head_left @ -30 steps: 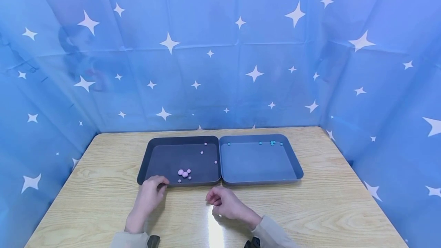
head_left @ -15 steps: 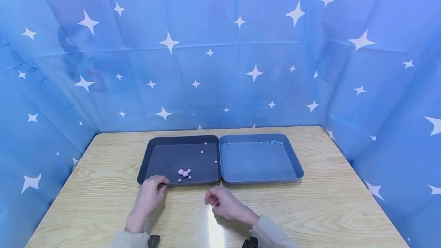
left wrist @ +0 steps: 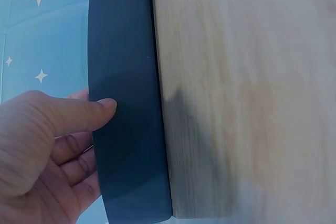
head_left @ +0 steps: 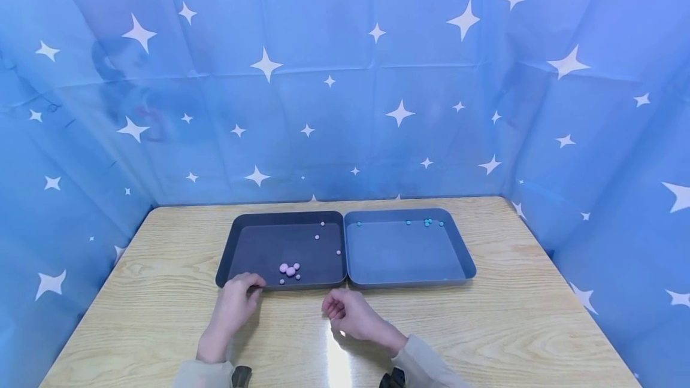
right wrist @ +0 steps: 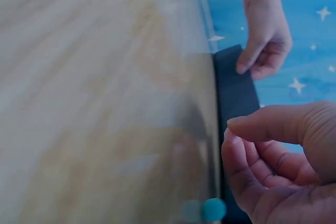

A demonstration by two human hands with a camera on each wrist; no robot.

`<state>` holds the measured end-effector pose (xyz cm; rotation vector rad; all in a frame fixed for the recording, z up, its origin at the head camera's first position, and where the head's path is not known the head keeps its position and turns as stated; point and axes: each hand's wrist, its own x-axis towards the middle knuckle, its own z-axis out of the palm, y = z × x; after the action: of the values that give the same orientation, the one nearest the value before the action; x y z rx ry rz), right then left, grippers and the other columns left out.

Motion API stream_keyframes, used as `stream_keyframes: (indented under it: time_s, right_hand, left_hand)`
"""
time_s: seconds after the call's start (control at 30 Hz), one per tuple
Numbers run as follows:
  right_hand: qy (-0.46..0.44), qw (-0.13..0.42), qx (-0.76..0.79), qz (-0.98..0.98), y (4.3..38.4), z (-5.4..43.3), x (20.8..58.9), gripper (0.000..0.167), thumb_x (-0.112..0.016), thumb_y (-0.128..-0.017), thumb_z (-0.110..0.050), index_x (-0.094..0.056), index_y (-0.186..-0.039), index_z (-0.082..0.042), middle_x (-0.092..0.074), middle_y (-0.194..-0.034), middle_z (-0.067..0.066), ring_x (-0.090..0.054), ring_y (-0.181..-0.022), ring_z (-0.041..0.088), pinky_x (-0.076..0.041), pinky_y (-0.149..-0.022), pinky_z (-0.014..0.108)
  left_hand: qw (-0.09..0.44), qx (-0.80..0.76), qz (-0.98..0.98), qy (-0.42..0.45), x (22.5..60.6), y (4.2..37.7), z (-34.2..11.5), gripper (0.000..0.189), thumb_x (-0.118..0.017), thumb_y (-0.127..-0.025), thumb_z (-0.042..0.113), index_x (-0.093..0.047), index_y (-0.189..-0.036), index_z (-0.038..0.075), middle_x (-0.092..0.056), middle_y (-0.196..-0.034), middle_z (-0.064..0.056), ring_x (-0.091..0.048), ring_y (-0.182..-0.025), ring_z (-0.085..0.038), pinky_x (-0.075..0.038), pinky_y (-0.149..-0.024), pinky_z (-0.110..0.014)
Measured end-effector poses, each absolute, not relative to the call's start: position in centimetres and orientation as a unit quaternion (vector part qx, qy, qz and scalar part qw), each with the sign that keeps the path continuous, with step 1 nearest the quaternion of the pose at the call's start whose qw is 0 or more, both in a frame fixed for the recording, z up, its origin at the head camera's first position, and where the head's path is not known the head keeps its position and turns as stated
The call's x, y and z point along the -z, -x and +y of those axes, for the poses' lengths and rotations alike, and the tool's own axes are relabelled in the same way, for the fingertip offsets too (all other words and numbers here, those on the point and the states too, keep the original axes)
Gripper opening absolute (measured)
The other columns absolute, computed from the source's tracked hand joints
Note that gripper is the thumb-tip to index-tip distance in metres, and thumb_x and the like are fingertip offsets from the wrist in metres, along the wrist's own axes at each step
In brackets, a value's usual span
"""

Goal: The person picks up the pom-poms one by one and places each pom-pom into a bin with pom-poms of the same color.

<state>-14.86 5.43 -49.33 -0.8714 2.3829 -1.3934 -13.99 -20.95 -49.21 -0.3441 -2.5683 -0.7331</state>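
In the head view my left hand [head_left: 236, 304] grips the front rim of the dark tray [head_left: 269, 238], which holds several pink balls [head_left: 291, 272] of different sizes. The left wrist view shows the thumb on the tray's outer wall [left wrist: 126, 150], with fingers behind it. My right hand [head_left: 353, 316] is just in front of where the two trays meet. Its fingers curl and the thumb tip meets the index fingertip; whether anything tiny is between them is unclear. A teal ball [right wrist: 213, 210] sits beside that hand in the right wrist view.
A blue-grey tray [head_left: 406, 250] adjoins the dark one on the right, with several small teal balls [head_left: 427, 223] mostly along its far wall. Both trays stand on a wooden table [head_left: 512, 316]. A blue curtain [head_left: 323, 100] with white stars surrounds the back and sides.
Both hands stay nearly still. Half a second ago a teal speck showed on the table beside the right wrist; the head view no longer shows it.
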Motion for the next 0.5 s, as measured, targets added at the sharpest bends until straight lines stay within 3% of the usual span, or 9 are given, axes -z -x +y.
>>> stream_keyframes:
  time_s: [0.5]
  right_hand:
    - [0.258,0.123,0.513,0.809,17.1,5.2,46.1,0.024,-0.06,-0.074,0.014,-0.059,-0.097,0.006,-0.061,-0.089,0.018,-0.057,-0.078,0.016,-0.049,-0.071,0.021]
  left_hand:
    - [0.248,0.262,-0.923,0.137,49.2,13.9,-20.8,0.025,-0.072,-0.061,-0.016,-0.066,-0.072,0.006,-0.065,-0.075,-0.005,-0.063,-0.072,-0.022,-0.053,-0.063,-0.038]
